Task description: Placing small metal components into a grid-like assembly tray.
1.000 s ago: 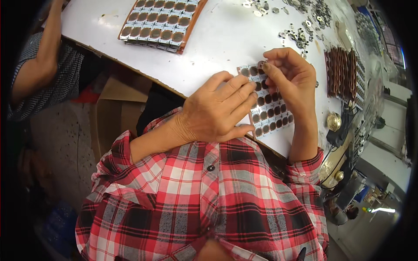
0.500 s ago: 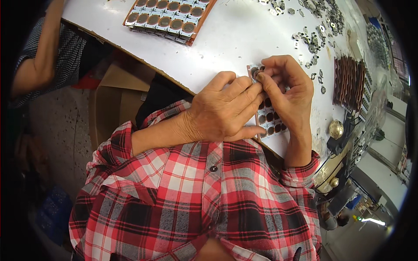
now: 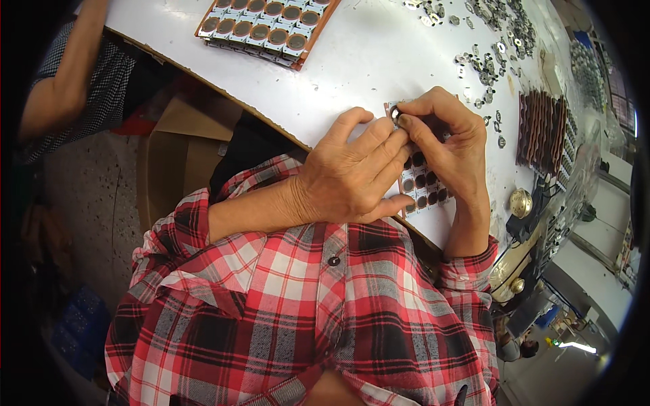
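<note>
A panel of small circuit boards (image 3: pixel 421 191) with rows of dark round discs lies under my hands near the table edge. My left hand (image 3: pixel 355 166) rests across its left side, fingers stretched out and thumb spread toward the near rows. At the panel's far left corner, my right hand (image 3: pixel 450 139) pinches a small round disc (image 3: pixel 396 114) between thumb and index finger. The disc is dark at the rim with a bright spot on its face. Its exact kind is too small to tell. My fingers hide much of the panel's middle.
A stack of similar panels (image 3: pixel 261 30) sits at the far left. Loose metal clips (image 3: pixel 486 71) are scattered at the far right. Brown-edged panels (image 3: pixel 542 128) stand on the right, beyond a round metal object (image 3: pixel 521 202). Another person's arm (image 3: pixel 64 88) is at upper left.
The disc in my right fingers has turned and now shows a bright spot. My right hand has shifted slightly; my left hand stays nearly in place.
</note>
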The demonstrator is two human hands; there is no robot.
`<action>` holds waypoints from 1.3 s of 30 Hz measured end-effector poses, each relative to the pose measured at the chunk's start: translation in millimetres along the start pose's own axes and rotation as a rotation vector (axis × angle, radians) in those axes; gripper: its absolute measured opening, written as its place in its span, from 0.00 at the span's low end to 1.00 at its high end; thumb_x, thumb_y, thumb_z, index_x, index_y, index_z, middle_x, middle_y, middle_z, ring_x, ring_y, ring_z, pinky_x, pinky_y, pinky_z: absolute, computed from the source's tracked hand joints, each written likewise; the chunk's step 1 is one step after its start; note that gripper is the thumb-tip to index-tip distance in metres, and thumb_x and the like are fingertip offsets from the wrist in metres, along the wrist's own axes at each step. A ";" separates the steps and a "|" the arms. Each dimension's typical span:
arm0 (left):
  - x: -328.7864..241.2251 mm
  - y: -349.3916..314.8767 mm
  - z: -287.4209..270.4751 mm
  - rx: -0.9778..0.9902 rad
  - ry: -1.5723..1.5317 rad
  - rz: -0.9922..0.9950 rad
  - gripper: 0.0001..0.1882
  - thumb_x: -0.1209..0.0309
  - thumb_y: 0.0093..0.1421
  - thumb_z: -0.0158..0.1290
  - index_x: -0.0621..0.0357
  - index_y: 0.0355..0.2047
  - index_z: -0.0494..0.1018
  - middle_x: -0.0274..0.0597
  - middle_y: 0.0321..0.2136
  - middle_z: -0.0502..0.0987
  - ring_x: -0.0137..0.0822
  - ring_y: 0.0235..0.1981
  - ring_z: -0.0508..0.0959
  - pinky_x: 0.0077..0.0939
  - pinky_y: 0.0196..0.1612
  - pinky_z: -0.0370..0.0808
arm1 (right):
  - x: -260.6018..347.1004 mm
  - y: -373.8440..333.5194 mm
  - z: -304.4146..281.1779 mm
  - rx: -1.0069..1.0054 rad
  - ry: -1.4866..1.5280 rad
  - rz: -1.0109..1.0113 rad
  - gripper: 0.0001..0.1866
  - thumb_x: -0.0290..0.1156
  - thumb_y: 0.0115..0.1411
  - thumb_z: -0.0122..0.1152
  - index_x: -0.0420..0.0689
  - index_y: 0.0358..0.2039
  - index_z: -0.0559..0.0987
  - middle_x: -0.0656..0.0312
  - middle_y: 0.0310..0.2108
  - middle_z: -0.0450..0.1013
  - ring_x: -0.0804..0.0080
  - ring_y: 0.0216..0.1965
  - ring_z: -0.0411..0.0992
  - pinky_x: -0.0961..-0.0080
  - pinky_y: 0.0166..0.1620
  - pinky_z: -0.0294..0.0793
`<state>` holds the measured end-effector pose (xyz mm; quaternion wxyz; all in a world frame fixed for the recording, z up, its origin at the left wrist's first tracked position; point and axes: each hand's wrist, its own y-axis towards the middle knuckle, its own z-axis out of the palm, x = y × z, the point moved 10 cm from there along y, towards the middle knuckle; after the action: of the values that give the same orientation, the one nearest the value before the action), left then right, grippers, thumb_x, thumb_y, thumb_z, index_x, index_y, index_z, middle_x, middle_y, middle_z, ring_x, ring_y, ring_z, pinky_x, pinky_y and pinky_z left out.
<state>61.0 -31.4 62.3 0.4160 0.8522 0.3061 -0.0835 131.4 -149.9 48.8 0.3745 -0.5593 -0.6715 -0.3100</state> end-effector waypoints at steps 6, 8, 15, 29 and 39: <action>1.1 -2.2 2.2 0.005 -0.016 -0.006 0.32 0.49 0.47 0.65 0.69 0.38 0.81 0.51 0.42 0.80 0.45 0.48 0.77 0.49 0.54 0.71 | 0.5 1.2 6.5 0.046 -0.042 -0.045 0.05 0.18 0.61 0.66 0.36 0.38 0.84 0.67 0.31 0.76 0.84 0.32 0.72 0.83 0.36 0.72; 3.6 -1.4 3.4 0.023 -0.036 -0.019 0.31 0.51 0.48 0.67 0.70 0.41 0.81 0.51 0.43 0.82 0.45 0.45 0.79 0.48 0.51 0.74 | 2.9 -0.7 3.1 0.026 -0.035 -0.028 0.06 0.18 0.61 0.66 0.36 0.39 0.84 0.67 0.31 0.76 0.84 0.32 0.72 0.83 0.36 0.72; 6.8 -1.6 2.2 0.005 -0.042 -0.040 0.31 0.51 0.47 0.66 0.68 0.41 0.81 0.49 0.46 0.81 0.44 0.47 0.78 0.46 0.56 0.71 | -11.7 -9.4 -92.6 -0.311 -0.392 -0.085 0.16 0.18 0.59 0.66 0.44 0.48 0.86 0.66 0.42 0.81 0.80 0.38 0.75 0.81 0.44 0.74; 7.6 -2.2 4.1 0.020 -0.020 -0.049 0.30 0.50 0.48 0.64 0.66 0.41 0.82 0.48 0.47 0.81 0.44 0.49 0.77 0.46 0.56 0.71 | -23.7 0.1 -47.6 -0.198 0.299 0.088 0.09 0.24 0.69 0.61 0.36 0.47 0.82 0.64 0.34 0.79 0.83 0.33 0.74 0.85 0.38 0.74; 7.7 -1.1 2.2 0.009 -0.037 -0.043 0.30 0.51 0.46 0.65 0.66 0.41 0.81 0.49 0.46 0.80 0.46 0.49 0.76 0.47 0.55 0.71 | -6.2 -1.1 -14.3 -0.065 0.045 0.021 0.09 0.19 0.63 0.66 0.36 0.44 0.83 0.64 0.34 0.82 0.82 0.36 0.78 0.84 0.42 0.76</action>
<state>66.8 -29.1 57.1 0.4157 0.8457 0.3161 -0.1097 133.1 -165.3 51.2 0.3746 -0.5711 -0.6464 -0.3402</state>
